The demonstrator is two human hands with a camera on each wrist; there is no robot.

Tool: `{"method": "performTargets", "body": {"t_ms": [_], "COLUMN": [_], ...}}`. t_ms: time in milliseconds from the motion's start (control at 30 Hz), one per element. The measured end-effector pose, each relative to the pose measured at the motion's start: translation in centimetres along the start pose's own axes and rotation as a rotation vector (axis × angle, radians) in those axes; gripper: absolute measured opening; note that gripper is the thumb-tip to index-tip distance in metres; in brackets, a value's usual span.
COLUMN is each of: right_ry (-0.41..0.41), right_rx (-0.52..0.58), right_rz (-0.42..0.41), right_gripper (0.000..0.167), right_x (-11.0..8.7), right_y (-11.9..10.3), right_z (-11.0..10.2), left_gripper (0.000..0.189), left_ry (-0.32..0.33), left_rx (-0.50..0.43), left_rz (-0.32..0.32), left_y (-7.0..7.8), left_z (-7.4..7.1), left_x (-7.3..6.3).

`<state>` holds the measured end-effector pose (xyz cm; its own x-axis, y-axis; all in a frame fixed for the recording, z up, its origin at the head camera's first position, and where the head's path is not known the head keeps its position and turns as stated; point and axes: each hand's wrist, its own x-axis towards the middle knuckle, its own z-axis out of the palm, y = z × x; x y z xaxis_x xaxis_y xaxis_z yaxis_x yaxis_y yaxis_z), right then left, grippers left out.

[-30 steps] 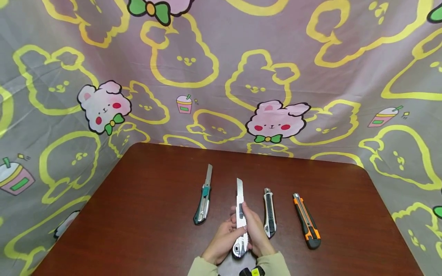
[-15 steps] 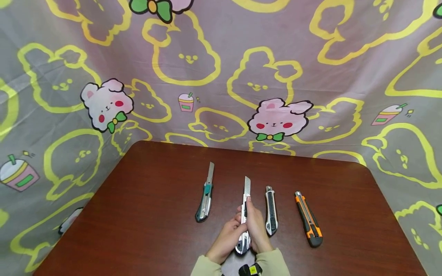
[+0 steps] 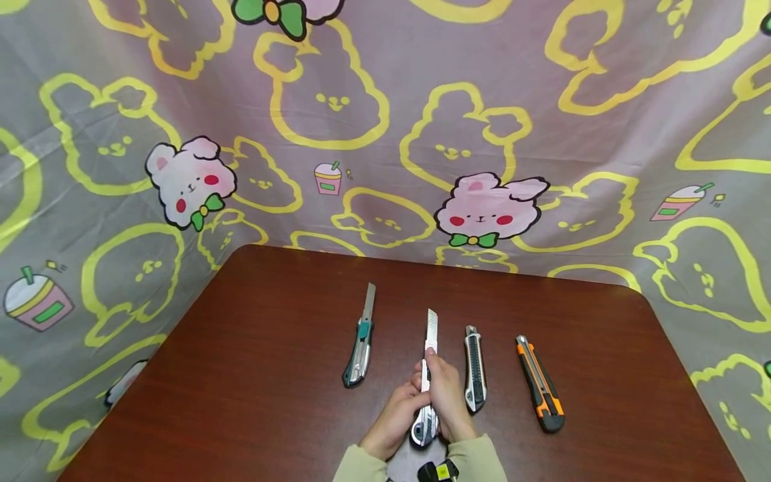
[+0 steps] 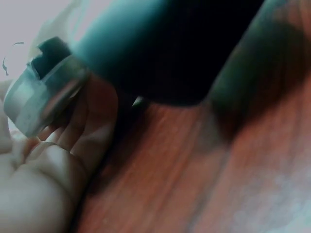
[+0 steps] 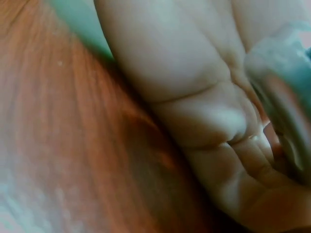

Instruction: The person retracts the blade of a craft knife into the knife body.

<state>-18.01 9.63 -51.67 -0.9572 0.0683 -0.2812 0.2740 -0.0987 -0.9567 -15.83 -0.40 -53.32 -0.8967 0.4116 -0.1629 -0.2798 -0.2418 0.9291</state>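
Observation:
In the head view, a silver snap-off utility knife points away from the person, its blade well out of the handle. Both hands grip its handle above the table's near side. The left hand holds from the left, thumb across the lower handle. From the right, the right hand wraps the handle, thumb lying along its upper part near the blade. In the left wrist view the handle's rounded butt shows by the left palm. The right wrist view shows that butt, blurred, beside the right palm.
A teal-and-silver utility knife with its blade out lies to the left on the brown table. To the right lie a grey-and-black utility knife and an orange-and-black one. Patterned cloth hangs around the table.
The held knife has shifted slightly right and turned a little in the hands. The right thumb now lies more over its upper handle. The head view has drifted slightly; the other knives stay put.

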Motion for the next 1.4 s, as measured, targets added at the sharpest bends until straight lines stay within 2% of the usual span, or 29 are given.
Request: {"method": "performTargets", "body": {"t_ms": [333, 533, 800, 967, 1400], "right_ry": [-0.016, -0.013, -0.03, -0.038, -0.051], "right_rx": [-0.019, -0.033, -0.033, -0.029, -0.022], "right_rz": [-0.033, -0.05, -0.078, -0.082, -0.083], "right_gripper": [0.052, 0.052, 0.048, 0.046, 0.05], "right_x": [0.12, -0.04, -0.25, -0.15, 0.06], "right_y": [0.22, 0.16, 0.08, 0.24, 0.45], "right_z": [-0.28, -0.32, -0.37, -0.39, -0.39], "left_gripper": [0.018, 0.014, 0.01, 0.006, 0.013], "left_ry": [-0.02, -0.004, -0.025, -0.034, -0.043], "left_rx": [-0.022, -0.013, -0.033, -0.048, -0.048], "left_rz": [-0.014, -0.022, -0.024, -0.032, -0.025], "left_y": [0.11, 0.02, -0.03, -0.09, 0.05], "left_z": [-0.04, -0.09, -0.08, -0.12, -0.1], "left_x": [-0.11, -0.11, -0.18, -0.22, -0.17]}}
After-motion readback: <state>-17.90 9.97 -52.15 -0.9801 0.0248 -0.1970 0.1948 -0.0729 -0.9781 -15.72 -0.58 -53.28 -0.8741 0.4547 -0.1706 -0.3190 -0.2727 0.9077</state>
